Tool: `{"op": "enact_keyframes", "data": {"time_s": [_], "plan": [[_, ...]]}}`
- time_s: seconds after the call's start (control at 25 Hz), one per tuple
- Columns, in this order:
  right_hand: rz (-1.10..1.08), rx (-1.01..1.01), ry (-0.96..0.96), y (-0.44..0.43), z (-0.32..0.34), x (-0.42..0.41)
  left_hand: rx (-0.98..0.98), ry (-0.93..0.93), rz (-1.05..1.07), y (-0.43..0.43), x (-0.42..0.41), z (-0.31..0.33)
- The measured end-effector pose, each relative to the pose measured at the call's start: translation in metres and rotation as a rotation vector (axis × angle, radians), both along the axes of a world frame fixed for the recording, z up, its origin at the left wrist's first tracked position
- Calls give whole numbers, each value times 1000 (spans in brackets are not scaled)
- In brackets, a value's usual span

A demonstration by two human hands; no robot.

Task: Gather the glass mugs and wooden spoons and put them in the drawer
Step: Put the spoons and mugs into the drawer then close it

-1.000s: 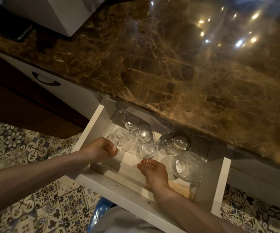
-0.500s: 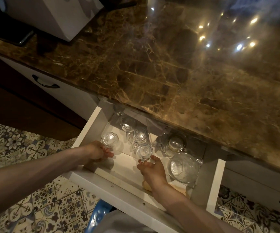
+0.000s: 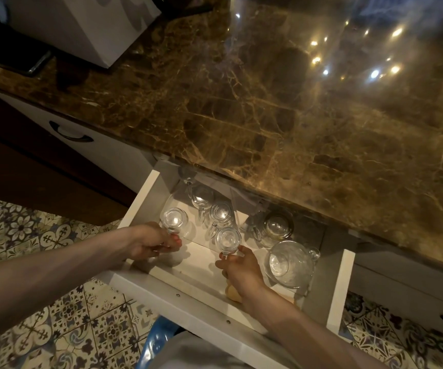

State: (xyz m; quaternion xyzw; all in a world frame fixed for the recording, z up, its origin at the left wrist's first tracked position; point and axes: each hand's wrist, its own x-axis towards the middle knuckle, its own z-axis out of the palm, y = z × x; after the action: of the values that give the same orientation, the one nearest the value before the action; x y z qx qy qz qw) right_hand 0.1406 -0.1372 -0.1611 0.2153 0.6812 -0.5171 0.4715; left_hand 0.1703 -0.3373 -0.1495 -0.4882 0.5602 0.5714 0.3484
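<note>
Now both hands reach into the open white drawer (image 3: 146, 193): the left hand (image 3: 151, 242) grips one glass mug (image 3: 174, 221) by its handle, the right hand (image 3: 239, 267) pinches another mug (image 3: 228, 238); wooden spoons (image 3: 232, 292) lie beneath the right wrist.

No legible text or labels anywhere.

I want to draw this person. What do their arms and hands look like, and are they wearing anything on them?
Both arms are bare from the hands up to the edge of the picture: no sleeves, no gloves, no watch or bracelet to see. The left hand has nails painted red or pink. The right hand shows only its back, so I can't see its nails. No rings show, though the light is dim.
</note>
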Motion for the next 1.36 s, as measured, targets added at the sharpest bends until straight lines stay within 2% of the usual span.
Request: {"op": "enact_keyframes", "data": {"time_s": [0.2,0.52,0.8,0.88,1.12,1.2,1.28,1.36], "plan": [[5,-19,-22,3,5,0,-6,-39,-25,2,-4,-6],[-114,-82,-153,8,4,3,213,-6,7,-15,3,11],[-169,-51,-152,7,7,3,139,31,261,-13,10,8],[-185,-51,-154,6,8,4,84,24,254,-14,13,7],[-203,-99,-142,16,14,16,149,-32,201,-10,20,26],[-239,-151,-118,20,22,23,164,68,235,-3,25,44],[-270,-216,-77,24,37,31,172,249,203,8,29,73],[-300,-315,-16,28,55,41,-51,536,-102,18,22,103]]}}
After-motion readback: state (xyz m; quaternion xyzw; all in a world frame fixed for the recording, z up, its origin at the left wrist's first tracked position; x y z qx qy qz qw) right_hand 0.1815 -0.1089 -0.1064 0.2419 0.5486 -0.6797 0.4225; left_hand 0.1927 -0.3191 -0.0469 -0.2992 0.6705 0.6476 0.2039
